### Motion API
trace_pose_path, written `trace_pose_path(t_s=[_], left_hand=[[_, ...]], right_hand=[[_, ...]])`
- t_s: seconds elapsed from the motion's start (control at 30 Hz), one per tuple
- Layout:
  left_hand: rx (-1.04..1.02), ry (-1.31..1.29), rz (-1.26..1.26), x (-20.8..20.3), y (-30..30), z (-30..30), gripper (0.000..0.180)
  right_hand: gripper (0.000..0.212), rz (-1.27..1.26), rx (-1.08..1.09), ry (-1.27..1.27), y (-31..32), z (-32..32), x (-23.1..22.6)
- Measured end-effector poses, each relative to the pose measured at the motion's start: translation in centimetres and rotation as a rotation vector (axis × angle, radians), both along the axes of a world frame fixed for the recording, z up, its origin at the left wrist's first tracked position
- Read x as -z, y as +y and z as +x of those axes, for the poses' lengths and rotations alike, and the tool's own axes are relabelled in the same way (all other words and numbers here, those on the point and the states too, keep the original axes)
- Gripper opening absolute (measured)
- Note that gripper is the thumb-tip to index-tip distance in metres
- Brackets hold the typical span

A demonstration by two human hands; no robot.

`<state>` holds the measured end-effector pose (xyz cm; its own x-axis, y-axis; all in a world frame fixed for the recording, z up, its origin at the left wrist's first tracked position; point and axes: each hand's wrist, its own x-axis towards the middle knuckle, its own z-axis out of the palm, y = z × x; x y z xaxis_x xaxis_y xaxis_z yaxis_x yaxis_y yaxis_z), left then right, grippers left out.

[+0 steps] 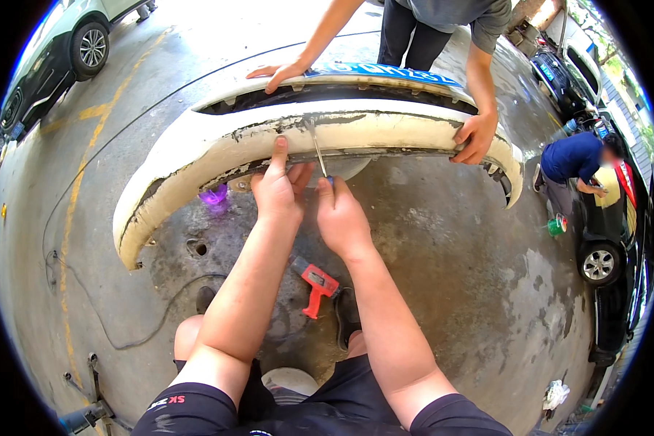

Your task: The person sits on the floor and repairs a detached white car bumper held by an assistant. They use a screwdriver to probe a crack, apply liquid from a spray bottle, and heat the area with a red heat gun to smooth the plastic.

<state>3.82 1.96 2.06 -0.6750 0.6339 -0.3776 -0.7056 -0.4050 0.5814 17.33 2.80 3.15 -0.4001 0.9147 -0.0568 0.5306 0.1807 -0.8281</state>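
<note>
A worn white car bumper [269, 138] with flaking paint and dark cracks spans the view in front of me. My left hand [280, 185] grips its lower edge, thumb pressed on the face and fingers curled underneath. In my right hand [341, 218] is a slim screwdriver-like tool [319, 152], its blue handle mostly hidden by the fingers. The metal shaft points up across the bumper, its tip at a grey patch near the upper crack. Another person's hands [476, 138] steady the bumper from the far side, one at the right and one at the upper left.
A red pistol-shaped power tool [317, 288] lies on the floor between my feet. Beneath the bumper is a purple container [214, 198]. A cable [116, 341] runs across the floor at left. At right, a person in blue [570, 160] works at a dark car [603, 225].
</note>
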Motion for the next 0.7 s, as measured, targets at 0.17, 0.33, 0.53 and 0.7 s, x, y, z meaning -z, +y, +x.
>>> trace_pose_path(t_s=[0.17, 0.33, 0.53, 0.7], left_hand=[[0.014, -0.003, -0.033, 0.17, -0.08, -0.04, 0.054], [0.025, 0.000, -0.004, 0.05, -0.14, -0.21, 0.055], [0.035, -0.014, -0.022, -0.38, -0.22, -0.01, 0.043], [0.049, -0.050, -0.018, 0.11, -0.15, -0.33, 0.046]], right_hand=[[0.044, 0.093, 0.019, 0.026, 0.06, 0.07, 0.66], [0.044, 0.099, 0.021, 0.027, 0.07, -0.01, 0.48], [0.044, 0.099, 0.007, 0.031, 0.40, 0.11, 0.67], [0.045, 0.090, 0.010, 0.020, 0.48, 0.22, 0.91]])
